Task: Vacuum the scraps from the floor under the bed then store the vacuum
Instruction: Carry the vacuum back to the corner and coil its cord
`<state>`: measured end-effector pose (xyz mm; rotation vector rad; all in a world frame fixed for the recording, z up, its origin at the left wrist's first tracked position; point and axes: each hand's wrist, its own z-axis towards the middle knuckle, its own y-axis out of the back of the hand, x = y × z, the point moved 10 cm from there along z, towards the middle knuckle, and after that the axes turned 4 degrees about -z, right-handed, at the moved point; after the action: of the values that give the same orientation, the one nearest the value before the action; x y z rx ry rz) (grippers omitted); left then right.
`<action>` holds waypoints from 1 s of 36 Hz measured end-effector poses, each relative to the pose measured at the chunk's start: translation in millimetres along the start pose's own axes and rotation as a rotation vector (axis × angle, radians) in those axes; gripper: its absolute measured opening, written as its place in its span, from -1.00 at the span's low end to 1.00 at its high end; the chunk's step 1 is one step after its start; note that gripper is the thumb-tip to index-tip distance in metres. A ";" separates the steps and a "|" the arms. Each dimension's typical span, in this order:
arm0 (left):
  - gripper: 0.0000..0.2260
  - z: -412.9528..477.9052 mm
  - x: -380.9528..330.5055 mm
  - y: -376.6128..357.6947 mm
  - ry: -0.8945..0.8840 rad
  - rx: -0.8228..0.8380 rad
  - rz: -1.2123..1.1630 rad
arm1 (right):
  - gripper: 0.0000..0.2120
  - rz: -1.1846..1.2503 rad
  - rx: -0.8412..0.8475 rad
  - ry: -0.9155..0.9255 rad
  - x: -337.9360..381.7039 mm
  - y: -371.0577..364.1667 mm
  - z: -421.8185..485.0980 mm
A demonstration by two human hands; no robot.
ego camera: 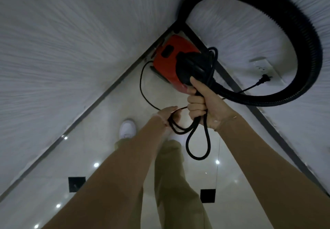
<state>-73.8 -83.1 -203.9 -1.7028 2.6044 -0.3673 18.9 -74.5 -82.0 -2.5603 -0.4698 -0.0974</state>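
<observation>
A red and black vacuum cleaner [169, 62] stands on the floor in the corner where two walls meet. Its thick ribbed black hose [301, 38] arcs up and round to the right. My right hand [201, 102] grips a bundle of looped black power cord [198, 145] just in front of the vacuum, and loops hang below the fist. My left hand [169, 116] holds a strand of the same cord, which runs left and back to the vacuum. The plug [264, 79] hangs free near the right wall.
A wall socket plate [264, 66] sits low on the right wall. Dark skirting runs along both walls into the corner. The glossy tiled floor [100, 150] has small black inset squares [76, 184]. My white shoe [127, 128] and trouser legs are below my arms.
</observation>
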 end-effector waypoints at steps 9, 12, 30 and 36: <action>-0.73 29.6 -48.4 48.5 -0.063 -0.176 0.366 | -0.69 -0.030 -0.310 0.104 7.0 42.7 72.7; -0.74 37.6 -58.7 51.4 -0.112 -0.169 0.393 | -0.76 -0.091 -0.393 0.144 8.9 51.6 104.8; -0.54 97.0 -84.1 77.5 -0.155 0.067 0.176 | -0.43 -0.809 -0.615 0.111 -33.6 63.8 218.8; -0.46 101.2 -92.4 70.7 -0.264 0.161 0.311 | -0.35 -1.041 -0.732 0.063 -31.0 78.9 235.4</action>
<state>-86.2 8.2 -327.5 -1.1830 2.5085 -0.3092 11.7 -25.9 -327.4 -2.6184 -1.9813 -0.8364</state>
